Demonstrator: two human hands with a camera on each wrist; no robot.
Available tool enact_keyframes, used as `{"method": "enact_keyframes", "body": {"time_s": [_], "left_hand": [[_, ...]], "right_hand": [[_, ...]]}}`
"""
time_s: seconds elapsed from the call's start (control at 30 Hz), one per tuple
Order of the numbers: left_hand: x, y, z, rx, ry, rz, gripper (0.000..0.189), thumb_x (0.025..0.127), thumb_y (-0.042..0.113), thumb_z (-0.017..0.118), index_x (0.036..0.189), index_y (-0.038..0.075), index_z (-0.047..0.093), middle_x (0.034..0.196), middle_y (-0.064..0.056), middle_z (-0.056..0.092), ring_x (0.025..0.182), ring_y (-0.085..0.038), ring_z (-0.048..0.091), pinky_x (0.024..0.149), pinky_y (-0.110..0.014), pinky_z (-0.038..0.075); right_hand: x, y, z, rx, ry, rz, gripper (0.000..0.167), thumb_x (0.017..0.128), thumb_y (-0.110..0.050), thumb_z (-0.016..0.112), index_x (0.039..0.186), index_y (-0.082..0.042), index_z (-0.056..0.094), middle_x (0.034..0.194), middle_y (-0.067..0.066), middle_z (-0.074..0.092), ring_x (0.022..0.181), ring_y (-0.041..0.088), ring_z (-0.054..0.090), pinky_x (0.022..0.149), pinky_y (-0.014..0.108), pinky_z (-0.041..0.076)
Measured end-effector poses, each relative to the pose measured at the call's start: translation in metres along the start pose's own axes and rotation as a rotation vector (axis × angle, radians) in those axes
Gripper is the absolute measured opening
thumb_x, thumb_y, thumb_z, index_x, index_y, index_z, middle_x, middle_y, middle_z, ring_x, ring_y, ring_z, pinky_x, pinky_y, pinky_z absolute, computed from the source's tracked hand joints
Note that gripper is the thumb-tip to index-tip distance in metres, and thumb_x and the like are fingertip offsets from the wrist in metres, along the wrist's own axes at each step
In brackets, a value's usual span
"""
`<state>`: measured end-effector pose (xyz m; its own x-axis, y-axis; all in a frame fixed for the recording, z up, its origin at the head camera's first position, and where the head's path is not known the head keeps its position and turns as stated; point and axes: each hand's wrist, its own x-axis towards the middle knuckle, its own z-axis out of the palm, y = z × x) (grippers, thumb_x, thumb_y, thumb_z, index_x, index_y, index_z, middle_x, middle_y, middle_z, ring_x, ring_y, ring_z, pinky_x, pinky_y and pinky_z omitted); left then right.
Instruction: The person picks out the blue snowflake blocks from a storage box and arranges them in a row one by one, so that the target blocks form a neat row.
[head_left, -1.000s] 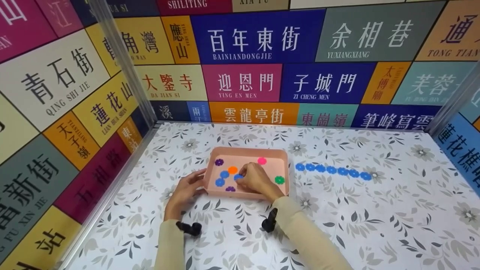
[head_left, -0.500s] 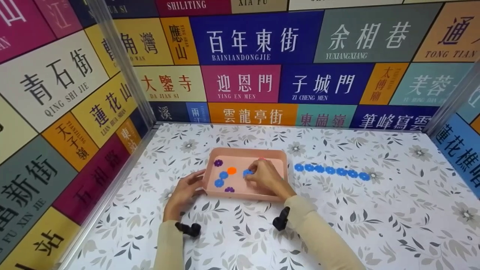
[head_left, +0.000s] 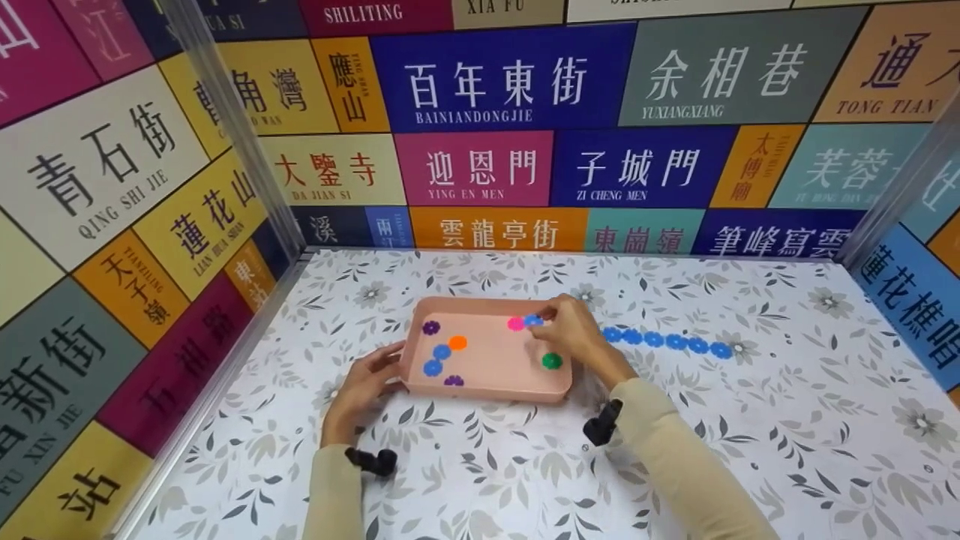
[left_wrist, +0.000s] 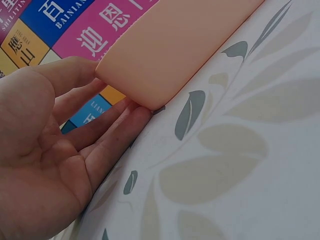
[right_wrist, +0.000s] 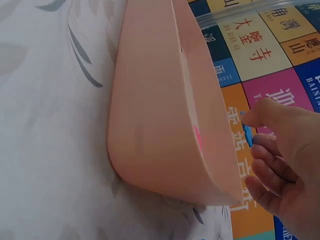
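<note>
My right hand (head_left: 574, 334) pinches a blue flower-shaped plastic disc (head_left: 532, 320) between thumb and index finger, over the right part of a shallow pink tray (head_left: 487, 391). Seen edge-on, the same disc (right_wrist: 247, 131) shows between the fingertips in the right wrist view. My left hand (head_left: 367, 394) rests its fairly straight fingers against the tray's left near corner, thumb by the rim. Inside the tray lie a pink disc (head_left: 516, 324), a green disc (head_left: 552, 361), an orange disc (head_left: 457, 343), two blue discs (head_left: 433, 368) and two purple discs (head_left: 431, 328).
A row of several blue discs (head_left: 664, 340) extends rightward on the table from beside the tray, its left end partly behind my right hand. Whether they are linked is unclear. The tabletop (head_left: 480, 465) has a leaf pattern. Printed panels (head_left: 517, 82) stand behind and on both sides.
My right hand has moved right and away from me with the blue disc, from the tray's middle to its far right part. The left hand stays at the tray's corner.
</note>
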<state>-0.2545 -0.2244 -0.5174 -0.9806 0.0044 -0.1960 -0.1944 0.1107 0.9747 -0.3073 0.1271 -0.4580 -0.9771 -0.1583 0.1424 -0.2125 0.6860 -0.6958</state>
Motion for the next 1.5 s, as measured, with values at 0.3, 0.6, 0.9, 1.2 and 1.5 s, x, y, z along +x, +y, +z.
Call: {"method": "enact_keyframes", "body": {"time_s": [0.3,0.6,0.9,1.2,1.5], "left_hand": [[-0.001,-0.003,0.000,-0.054,-0.009,0.034,0.051,0.094,0.007,0.063,0.144,0.013,0.054,0.146,-0.017,0.055,0.127,-0.032,0.060,0.098,-0.039,0.059],[-0.001,-0.003,-0.001,-0.028,0.001,0.023,0.050,0.094,0.007,0.062,0.144,0.014,0.055,0.146,-0.017,0.055,0.126,-0.031,0.061,0.096,-0.038,0.060],[0.001,-0.002,-0.001,-0.009,0.004,-0.001,0.051,0.094,0.011,0.064,0.144,0.018,0.055,0.147,-0.015,0.054,0.128,-0.030,0.060,0.098,-0.038,0.059],[0.001,-0.003,-0.001,-0.050,-0.008,0.055,0.051,0.094,0.003,0.061,0.144,0.011,0.055,0.141,-0.020,0.058,0.119,-0.030,0.063,0.089,-0.035,0.061],[0.000,-0.001,0.002,-0.018,-0.007,0.064,0.050,0.095,0.005,0.061,0.144,0.009,0.054,0.142,-0.022,0.057,0.121,-0.032,0.062,0.092,-0.038,0.061]], "right_hand": [[-0.008,0.027,-0.037,-0.029,0.029,0.023,0.033,0.086,-0.022,0.075,0.110,0.000,0.072,0.113,0.020,0.065,0.105,0.035,0.063,0.090,0.047,0.058],[-0.020,0.061,-0.071,-0.075,0.055,0.099,0.036,0.089,-0.023,0.073,0.114,0.002,0.070,0.117,0.025,0.063,0.109,0.039,0.062,0.093,0.051,0.056],[-0.039,0.099,-0.107,-0.106,0.091,0.157,0.039,0.089,-0.025,0.073,0.115,0.004,0.068,0.119,0.028,0.063,0.110,0.042,0.061,0.095,0.052,0.054],[-0.064,0.136,-0.142,-0.157,0.148,0.214,0.045,0.087,-0.027,0.074,0.115,0.008,0.067,0.115,0.031,0.065,0.105,0.042,0.061,0.093,0.054,0.052],[-0.086,0.167,-0.165,-0.153,0.129,0.308,0.054,0.090,-0.037,0.071,0.122,0.006,0.063,0.117,0.028,0.064,0.103,0.037,0.061,0.086,0.045,0.052]]}}
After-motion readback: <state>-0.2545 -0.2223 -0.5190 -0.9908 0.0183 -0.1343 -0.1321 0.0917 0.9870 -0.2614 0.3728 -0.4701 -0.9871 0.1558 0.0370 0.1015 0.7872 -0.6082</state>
